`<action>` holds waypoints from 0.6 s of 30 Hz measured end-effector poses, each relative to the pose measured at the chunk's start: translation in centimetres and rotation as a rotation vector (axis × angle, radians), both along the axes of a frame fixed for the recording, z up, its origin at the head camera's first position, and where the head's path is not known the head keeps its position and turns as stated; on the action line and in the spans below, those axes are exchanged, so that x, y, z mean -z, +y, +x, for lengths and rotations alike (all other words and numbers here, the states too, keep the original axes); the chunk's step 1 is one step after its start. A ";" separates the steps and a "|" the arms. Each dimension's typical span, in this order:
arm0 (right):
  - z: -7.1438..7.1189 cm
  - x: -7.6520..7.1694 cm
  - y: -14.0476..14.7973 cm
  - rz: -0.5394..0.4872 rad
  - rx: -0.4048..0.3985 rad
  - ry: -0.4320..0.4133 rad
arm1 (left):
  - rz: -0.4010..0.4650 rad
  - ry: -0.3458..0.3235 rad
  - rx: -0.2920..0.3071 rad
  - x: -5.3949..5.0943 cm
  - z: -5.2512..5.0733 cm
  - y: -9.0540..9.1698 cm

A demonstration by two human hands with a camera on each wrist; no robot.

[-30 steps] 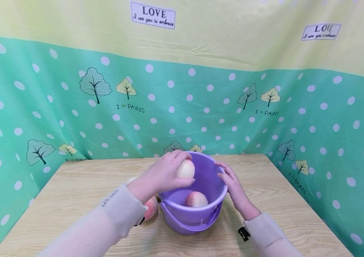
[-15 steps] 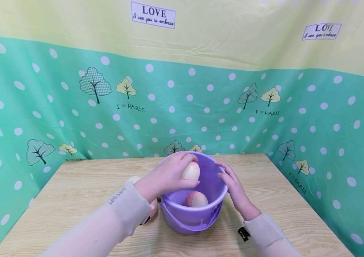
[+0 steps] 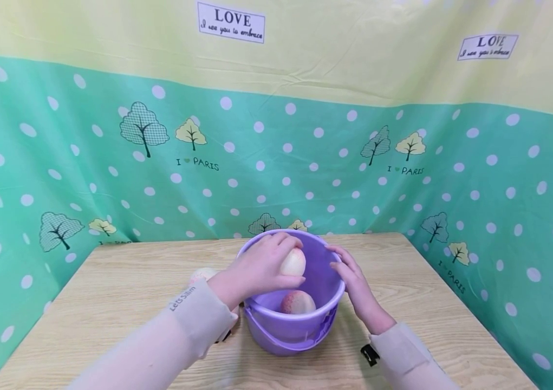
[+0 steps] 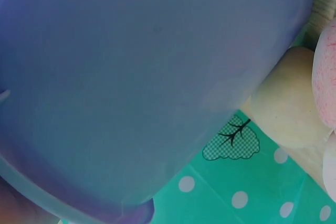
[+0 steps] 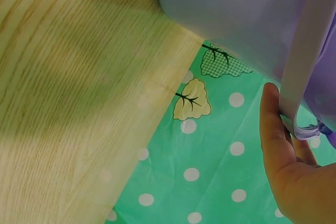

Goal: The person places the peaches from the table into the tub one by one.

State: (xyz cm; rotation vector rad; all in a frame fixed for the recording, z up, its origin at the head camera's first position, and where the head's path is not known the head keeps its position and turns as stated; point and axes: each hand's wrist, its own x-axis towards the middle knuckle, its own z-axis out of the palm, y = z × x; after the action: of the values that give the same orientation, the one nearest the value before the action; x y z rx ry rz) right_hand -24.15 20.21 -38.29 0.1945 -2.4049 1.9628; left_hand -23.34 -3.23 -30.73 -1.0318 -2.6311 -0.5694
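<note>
A purple bucket [image 3: 281,333] stands upright on the table, its handle hanging down the near side. My left hand [image 3: 261,265] holds a pale peach [image 3: 293,262] between fingers and thumb, over the bucket's mouth. Beneath it, inside the bucket, lies a peach [image 3: 298,302] with a pink blush. At the right side of the rim, my right hand [image 3: 358,287] grips the edge; the right wrist view shows a digit [image 5: 270,114] along the outer wall beside the handle. In the left wrist view the bucket wall hides most of the left hand.
Left of the bucket, a peach [image 3: 203,274] sits partly behind my left sleeve. The left wrist view shows a pale peach [image 4: 289,100] near the bucket and a pink-streaked one [image 4: 326,77]. A polka-dot green cloth [image 3: 261,179] hangs behind the wooden table [image 3: 144,281].
My left hand has moved right and slightly down with the peach, further over the bucket's mouth. The right hand and bucket have stayed in place.
</note>
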 end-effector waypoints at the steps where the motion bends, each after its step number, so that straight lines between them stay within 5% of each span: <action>1: 0.0 0.0 0.0 0.000 -0.001 0.000 | -0.001 0.000 0.000 0.0 0.0 0.0; 18: 0.1 0.0 0.0 -0.005 -0.004 0.003 | -0.016 0.032 -0.007 0.5 0.1 -0.3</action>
State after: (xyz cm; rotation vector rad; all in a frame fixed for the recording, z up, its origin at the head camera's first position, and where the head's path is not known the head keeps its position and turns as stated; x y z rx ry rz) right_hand -24.09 20.17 -38.25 0.2018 -2.3999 1.9681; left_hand -23.24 -3.51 -31.26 -1.0275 -2.6147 -0.5277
